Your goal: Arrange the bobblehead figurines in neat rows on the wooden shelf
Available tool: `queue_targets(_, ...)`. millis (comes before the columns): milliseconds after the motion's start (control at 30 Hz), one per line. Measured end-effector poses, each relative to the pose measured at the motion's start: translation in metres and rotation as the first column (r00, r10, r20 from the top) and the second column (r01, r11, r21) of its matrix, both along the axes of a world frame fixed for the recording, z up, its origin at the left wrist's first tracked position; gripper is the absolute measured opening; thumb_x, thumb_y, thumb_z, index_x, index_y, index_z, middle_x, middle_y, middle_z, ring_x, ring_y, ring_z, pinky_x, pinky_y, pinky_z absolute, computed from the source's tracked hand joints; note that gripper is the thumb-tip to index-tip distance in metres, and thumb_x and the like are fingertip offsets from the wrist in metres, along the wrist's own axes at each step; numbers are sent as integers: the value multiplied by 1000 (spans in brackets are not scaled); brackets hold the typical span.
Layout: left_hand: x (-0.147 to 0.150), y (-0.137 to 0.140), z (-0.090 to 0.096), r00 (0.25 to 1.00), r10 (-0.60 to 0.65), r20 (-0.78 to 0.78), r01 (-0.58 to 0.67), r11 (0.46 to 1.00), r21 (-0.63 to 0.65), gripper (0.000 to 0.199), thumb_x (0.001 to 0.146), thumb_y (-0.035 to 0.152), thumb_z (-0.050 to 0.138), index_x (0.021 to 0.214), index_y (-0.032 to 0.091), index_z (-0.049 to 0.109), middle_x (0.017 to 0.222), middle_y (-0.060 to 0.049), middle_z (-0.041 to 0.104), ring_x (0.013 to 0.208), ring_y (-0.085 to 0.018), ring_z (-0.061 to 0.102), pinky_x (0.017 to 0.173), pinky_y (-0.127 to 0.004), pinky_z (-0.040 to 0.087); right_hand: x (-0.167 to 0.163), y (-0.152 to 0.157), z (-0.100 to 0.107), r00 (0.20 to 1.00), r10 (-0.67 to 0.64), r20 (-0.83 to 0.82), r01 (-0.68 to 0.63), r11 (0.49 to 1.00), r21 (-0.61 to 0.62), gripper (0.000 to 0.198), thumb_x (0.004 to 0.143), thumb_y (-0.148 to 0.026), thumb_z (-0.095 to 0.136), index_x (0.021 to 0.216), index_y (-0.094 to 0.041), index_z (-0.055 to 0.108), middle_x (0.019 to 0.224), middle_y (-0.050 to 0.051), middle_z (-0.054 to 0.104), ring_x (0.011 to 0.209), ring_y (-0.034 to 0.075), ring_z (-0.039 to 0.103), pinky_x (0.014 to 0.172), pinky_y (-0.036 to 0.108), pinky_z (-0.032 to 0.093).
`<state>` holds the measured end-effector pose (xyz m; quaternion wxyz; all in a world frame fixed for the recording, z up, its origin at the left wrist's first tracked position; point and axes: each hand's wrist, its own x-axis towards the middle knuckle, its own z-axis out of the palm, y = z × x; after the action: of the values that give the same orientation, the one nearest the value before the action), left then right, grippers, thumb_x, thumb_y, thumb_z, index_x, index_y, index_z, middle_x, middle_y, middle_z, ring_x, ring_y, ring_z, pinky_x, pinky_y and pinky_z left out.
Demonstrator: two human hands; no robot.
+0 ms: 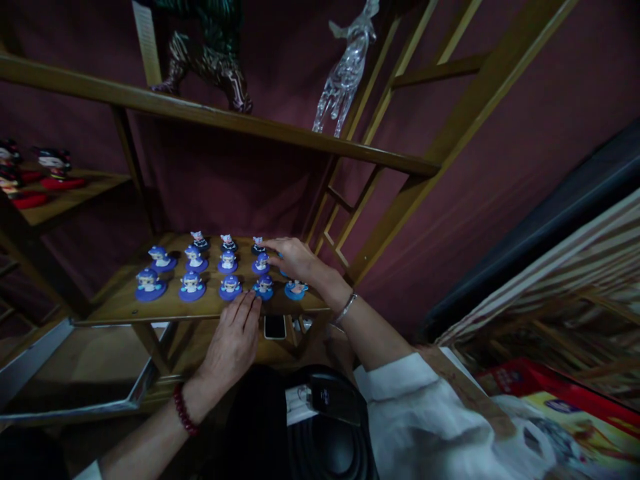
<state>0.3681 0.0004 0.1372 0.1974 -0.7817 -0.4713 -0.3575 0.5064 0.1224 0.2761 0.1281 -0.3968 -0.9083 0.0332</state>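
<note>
Small figurines stand in rows on a wooden shelf (113,303). My right hand (295,259) reaches over the shelf's right end, fingers stretched out and apart. Its upper fingertips are beside a cat-eared figurine (258,245) in the back row; a lower fingertip is at a purple-haired figurine (261,263). Whether they touch is hard to tell. My left hand (235,333) lies at the front edge with fingers extended, their tips against or just before a blue-based figurine (263,287). Another blue-based figurine (296,289) stands at the front right. My right hand partly hides a further blue base.
Above, an upper shelf (280,137) carries a clear glass animal (345,73) and a dark glazed animal statue (210,60). Red-based dolls (57,167) stand at left. Lattice slats (345,193) border the right side. Below are a phone (275,327) and a shallow box (75,360).
</note>
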Motion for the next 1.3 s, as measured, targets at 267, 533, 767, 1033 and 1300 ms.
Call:
queue_targets(267,0,-1,4,1000,6,10,-6,1000,-20,47,81,7,47,128,3,45,127,-21,56,121,-32,48,95,-47,47,-14,9,6,980,-20,196,40,994,-100,41,82,-18,62,123,-25,62,121,3,67,110,20,62,91,26,46)
queue_targets(533,-1,-2,3,1000,-3,-7,3,1000,-29,50,80,6,47,130,2,43,129,-20,55,123,-32,45,97,-47,45,-19,24,-3,958,42,283,-8,993,-120,36,81,-15,62,116,-22,66,117,6,68,107,19,62,85,24,45)
queue_targets(767,-1,-3,5,1000,6,-30,-7,999,-42,51,80,5,47,131,2,43,129,-20,55,123,-31,45,99,-46,44,-20,28,-10,962,37,270,-8,994,-107,33,80,-17,63,112,-20,68,107,7,71,96,19,64,75,23,45)
queue_targets(1033,0,-3,8,1000,-14,-4,14,999,-38,51,81,5,46,132,4,41,130,-19,55,124,-31,46,99,-47,45,-21,27,-10,959,31,280,0,994,-110,32,81,-19,61,113,-21,67,108,7,70,96,19,64,75,24,45)
queue_targets(1300,0,-3,6,1000,1,0,-1,999,-50,52,82,5,43,134,7,39,130,-19,55,123,-31,47,97,-49,46,-11,23,9,983,36,179,4,975,-223,49,78,-25,68,126,-22,59,111,5,70,97,17,64,81,23,46)
